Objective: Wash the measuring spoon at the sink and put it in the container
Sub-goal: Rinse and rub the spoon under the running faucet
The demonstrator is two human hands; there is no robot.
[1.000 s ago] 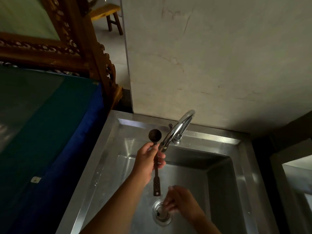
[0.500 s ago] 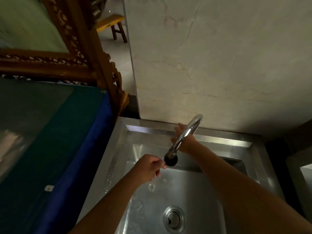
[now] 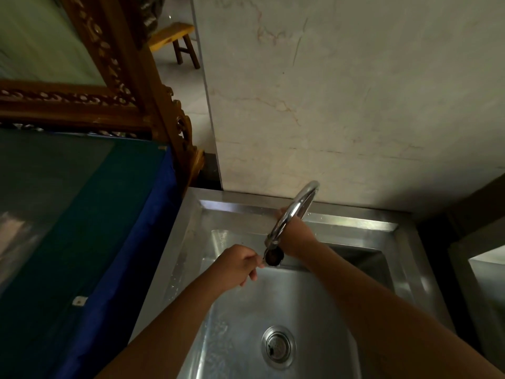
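Note:
My left hand (image 3: 238,262) grips the handle of the dark measuring spoon (image 3: 273,257), whose round bowl sits directly under the spout of the curved chrome tap (image 3: 293,212). My right hand (image 3: 296,236) reaches behind the tap near its base; the spout hides its fingers, so what they touch is unclear. Both hands are over the steel sink (image 3: 355,222). I cannot make out any running water. No container is in view.
The drain (image 3: 278,346) lies at the sink's bottom. A table under a blue and green cloth (image 3: 82,228) flanks the sink on the left, with a carved wooden frame (image 3: 131,77) behind it. A marble wall (image 3: 355,91) rises behind the sink. Another steel unit (image 3: 486,283) stands right.
My left hand turned the spoon from upright to bowl under the spout. My right hand rose from the drain to behind the tap. Little moved in the last half second.

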